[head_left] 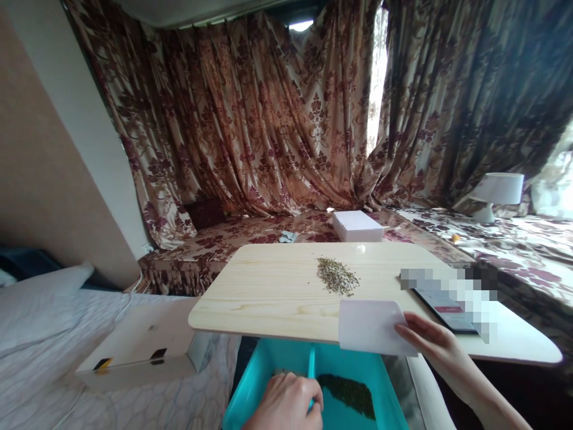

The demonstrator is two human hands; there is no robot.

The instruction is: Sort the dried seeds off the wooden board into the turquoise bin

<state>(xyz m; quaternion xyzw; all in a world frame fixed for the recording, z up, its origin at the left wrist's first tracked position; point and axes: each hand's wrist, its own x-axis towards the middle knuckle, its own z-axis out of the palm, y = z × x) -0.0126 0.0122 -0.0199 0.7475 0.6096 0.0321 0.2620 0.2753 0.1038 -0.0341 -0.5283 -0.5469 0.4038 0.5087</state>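
Note:
My right hand [430,337] pinches a white sheet [369,325], card or thin plastic, at its right end. The sheet overlaps the front edge of the light wooden table [259,286]. On the tabletop, just beyond the sheet, lies a loose pile of small greenish grains [336,276]. Below the table edge, my left hand [289,401] is closed on the middle divider of a teal two-part box [253,373]. Dark green grains [347,394] lie in its right compartment. My hand hides much of the left one, where a few pale bits show.
A tablet or phone [443,304], partly blurred out, lies on the table's right side. Behind the table is a white box [357,226] on a patterned ledge. A larger white box [143,334] rests on the bed at left. A lamp [499,190] stands far right.

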